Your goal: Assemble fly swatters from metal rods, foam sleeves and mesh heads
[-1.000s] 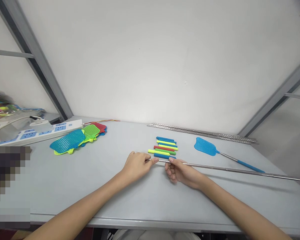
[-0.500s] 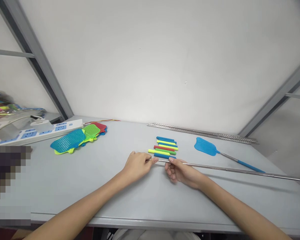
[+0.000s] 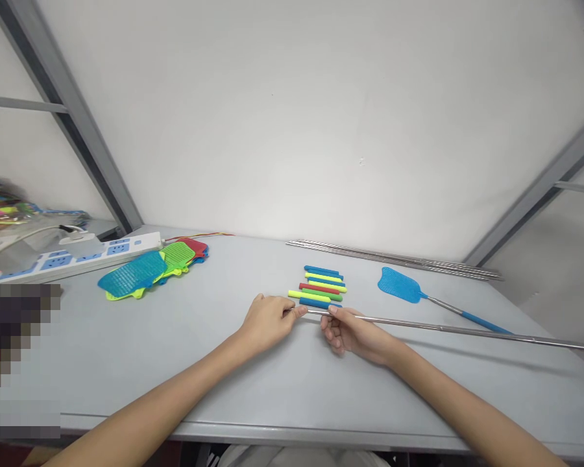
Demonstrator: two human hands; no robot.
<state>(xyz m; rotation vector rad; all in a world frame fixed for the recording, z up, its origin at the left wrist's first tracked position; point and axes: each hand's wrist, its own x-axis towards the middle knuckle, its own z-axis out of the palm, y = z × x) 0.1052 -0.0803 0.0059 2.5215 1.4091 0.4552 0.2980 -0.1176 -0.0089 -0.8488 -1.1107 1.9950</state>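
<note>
A long, thin telescopic metal rod (image 3: 433, 327) stretches from my hands past the right edge of the view. My left hand (image 3: 271, 322) pinches its left end between thumb and fingers, hiding the tip. A short way along, my right hand (image 3: 353, 334) grips the rod with the thumb on top and fingers curled below. Just beyond my hands lie several coloured handle sleeves (image 3: 321, 292) in blue, yellow, red and green. Farther right, a blue fly swatter (image 3: 400, 285) with a metal shaft and blue handle rests on the table, its handle end behind the rod.
Several fly swatter heads (image 3: 133, 274) overlap on the left beside a white power strip (image 3: 102, 253). A bundle of metal rods (image 3: 394, 257) lies along the wall. Plastic-wrapped items (image 3: 2, 204) sit at far left. The grey table's front edge (image 3: 272, 429) runs below my forearms.
Almost nothing differs. The far right part of the rod has risen very slightly; both hands keep the same hold.
</note>
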